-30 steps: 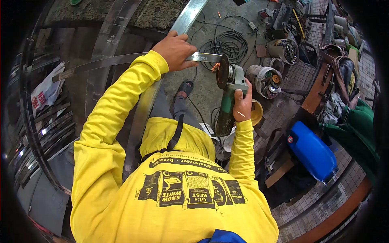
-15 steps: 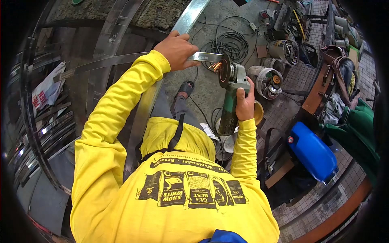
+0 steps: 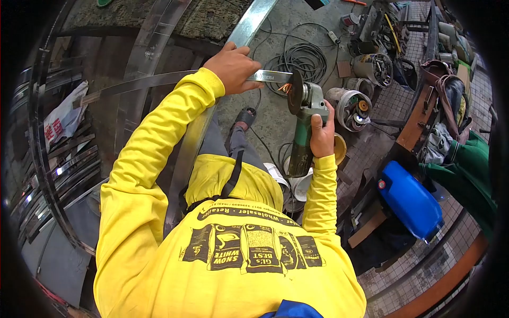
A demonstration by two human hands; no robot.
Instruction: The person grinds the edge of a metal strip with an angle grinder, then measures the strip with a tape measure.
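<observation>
My left hand (image 3: 234,69) is closed around a thin, flat metal strip (image 3: 273,76) and presses it over a wider shiny metal bar (image 3: 249,26). The strip's long tail runs out to the left behind my sleeve. In my right hand (image 3: 322,135) is a green and grey angle grinder (image 3: 303,139), held upright with the thumb toward me. The dark grinder disc (image 3: 296,94) meets the strip's right end. Orange sparks (image 3: 285,87) show just below that contact. The fingers behind the grinder body are mostly hidden.
Coiled black cable (image 3: 302,62) lies on the concrete beyond the grinder. Buckets of parts, including a white bucket (image 3: 344,106), stand to the right. A blue plastic container (image 3: 411,200) is at lower right. Curved metal strips (image 3: 66,177) are stacked at left. My sandalled foot (image 3: 245,117) is below.
The sparks look smaller than before. Both hands keep their grips, and the disc stays at the strip's end. The whole view has shifted very slightly.
</observation>
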